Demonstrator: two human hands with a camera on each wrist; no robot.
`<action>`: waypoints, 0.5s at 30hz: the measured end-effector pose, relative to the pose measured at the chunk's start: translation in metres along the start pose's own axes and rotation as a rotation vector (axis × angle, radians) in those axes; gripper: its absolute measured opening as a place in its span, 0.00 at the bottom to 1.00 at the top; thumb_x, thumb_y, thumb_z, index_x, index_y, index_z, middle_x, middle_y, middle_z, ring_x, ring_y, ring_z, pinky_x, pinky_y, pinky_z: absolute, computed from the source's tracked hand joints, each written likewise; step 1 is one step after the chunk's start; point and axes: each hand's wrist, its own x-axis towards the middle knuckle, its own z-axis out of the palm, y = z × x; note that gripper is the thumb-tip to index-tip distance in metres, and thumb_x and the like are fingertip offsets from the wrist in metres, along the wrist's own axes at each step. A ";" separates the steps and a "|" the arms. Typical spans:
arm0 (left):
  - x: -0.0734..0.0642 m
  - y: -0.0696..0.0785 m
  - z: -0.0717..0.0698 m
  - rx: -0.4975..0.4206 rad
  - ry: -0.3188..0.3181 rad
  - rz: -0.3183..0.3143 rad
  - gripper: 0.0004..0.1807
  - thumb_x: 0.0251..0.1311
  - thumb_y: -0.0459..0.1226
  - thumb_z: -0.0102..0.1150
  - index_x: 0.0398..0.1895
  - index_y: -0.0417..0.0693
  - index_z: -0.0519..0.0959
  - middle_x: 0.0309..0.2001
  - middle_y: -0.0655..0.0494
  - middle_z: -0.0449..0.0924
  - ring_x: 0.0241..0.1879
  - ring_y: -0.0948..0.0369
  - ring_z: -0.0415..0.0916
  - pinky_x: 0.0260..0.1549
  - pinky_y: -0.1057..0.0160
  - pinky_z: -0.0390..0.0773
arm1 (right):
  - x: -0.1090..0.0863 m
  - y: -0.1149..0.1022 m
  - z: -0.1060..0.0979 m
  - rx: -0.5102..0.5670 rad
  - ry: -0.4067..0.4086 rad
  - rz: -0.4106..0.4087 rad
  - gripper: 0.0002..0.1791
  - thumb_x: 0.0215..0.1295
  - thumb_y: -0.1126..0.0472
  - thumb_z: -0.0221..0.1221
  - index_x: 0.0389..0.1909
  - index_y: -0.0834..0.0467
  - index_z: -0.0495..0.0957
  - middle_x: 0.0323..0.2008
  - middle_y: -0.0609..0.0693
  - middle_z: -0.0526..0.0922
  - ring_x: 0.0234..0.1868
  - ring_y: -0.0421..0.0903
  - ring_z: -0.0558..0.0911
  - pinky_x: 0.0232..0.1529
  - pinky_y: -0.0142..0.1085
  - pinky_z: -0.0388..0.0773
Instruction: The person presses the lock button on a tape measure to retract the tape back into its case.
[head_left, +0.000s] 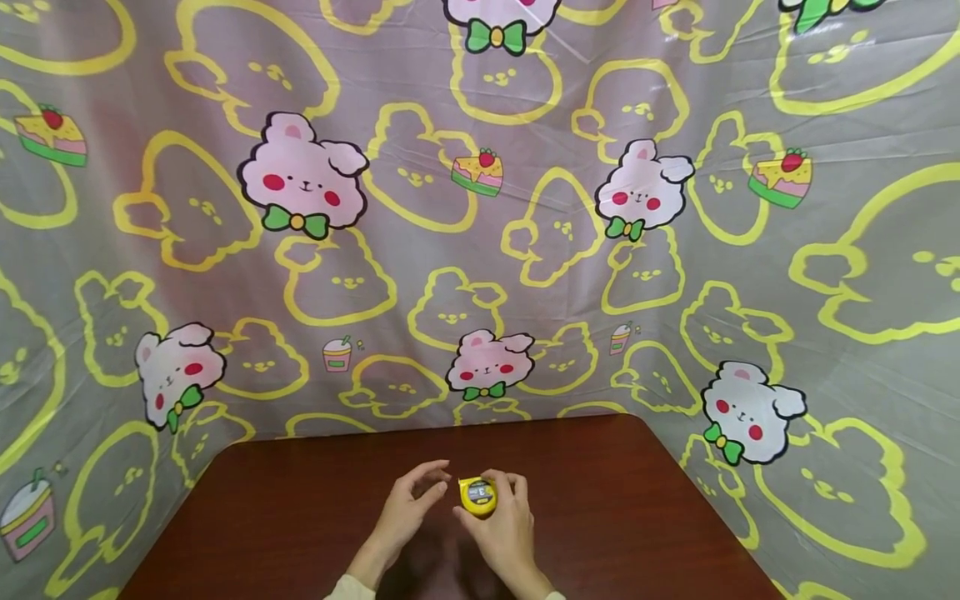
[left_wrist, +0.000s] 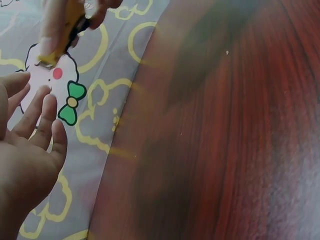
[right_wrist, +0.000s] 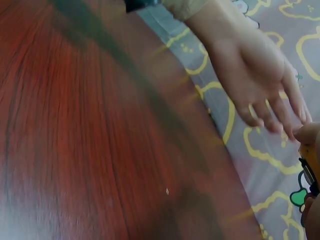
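My right hand (head_left: 507,527) grips a yellow tape measure (head_left: 478,496) with a grey label, thumb below and fingers over its far side. In the left wrist view the tape measure (left_wrist: 73,27) shows edge-on, with a metal tip at its lower end and a black part along its side. Just left of it, my left hand (head_left: 408,504) hovers with loosely bent fingers and nothing in it. A small gap separates its fingertips from the tape measure. The right wrist view shows the left palm (right_wrist: 255,65) and only part of the tape measure (right_wrist: 311,162) at the frame's edge.
Below the hands lies a dark red wood-grain table (head_left: 600,492) with rounded far corners. A grey curtain (head_left: 420,242) printed with yellow outlines and white bunny faces surrounds it at the back and both sides. Hand shadows fall on the tabletop.
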 end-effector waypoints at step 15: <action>-0.005 -0.001 -0.014 -0.068 0.130 0.048 0.16 0.69 0.25 0.62 0.58 0.43 0.82 0.45 0.48 0.83 0.43 0.56 0.81 0.45 0.62 0.81 | -0.014 0.032 0.006 -0.084 0.002 0.055 0.34 0.37 0.52 0.86 0.46 0.50 0.80 0.45 0.50 0.71 0.33 0.53 0.81 0.33 0.50 0.78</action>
